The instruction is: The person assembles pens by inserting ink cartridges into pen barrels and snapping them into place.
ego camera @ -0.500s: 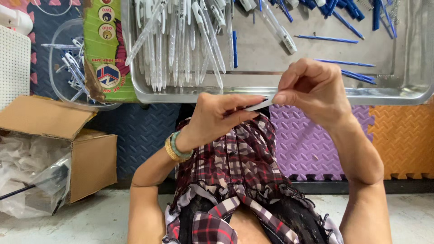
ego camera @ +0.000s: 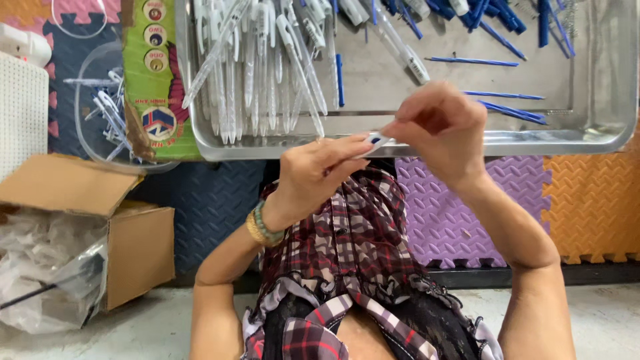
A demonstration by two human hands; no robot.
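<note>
1. The left hand and the right hand meet over the near rim of a metal tray, fingertips pinched together on a small clear pen with a blue part showing at the fingertips.
2. Both hands are closed narrow on that pen; most of its length is hidden by the fingers.
3. The left wrist wears a green and gold bracelet.
4. Below the hands lies a red plaid cloth over the person's lap.
5. In the tray, clear pen barrels lie bunched at the left, and thin blue refills are scattered at the right.
6. Left of the tray stands a green printed box, then a clear round tub holding small pen parts.
7. Further left sits an open cardboard box with clear plastic bags.
8. Purple and orange foam mats cover the floor.
</note>
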